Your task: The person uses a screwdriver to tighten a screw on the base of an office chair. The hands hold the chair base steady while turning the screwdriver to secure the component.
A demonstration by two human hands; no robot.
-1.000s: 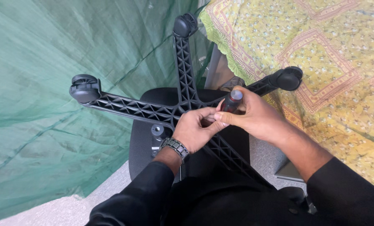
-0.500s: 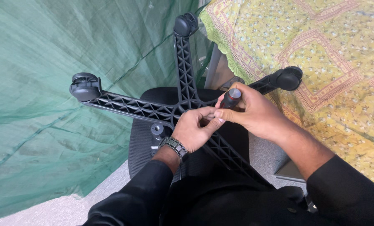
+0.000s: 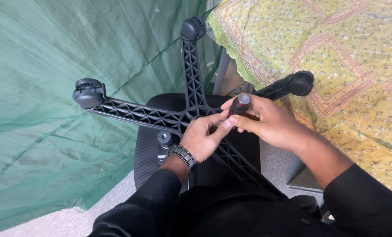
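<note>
While the black plastic five-spoke chair base (image 3: 161,117) lies upside down across my lap with its casters up, my right hand (image 3: 266,123) is wrapped around a dark cylinder with a red band (image 3: 239,105) at the hub, and my left hand (image 3: 202,139) pinches its lower end.

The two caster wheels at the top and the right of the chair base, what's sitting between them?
Between the top caster and the right caster, the head view shows the corner of a yellow patterned cloth, with a grey metal leg below its edge.
</note>
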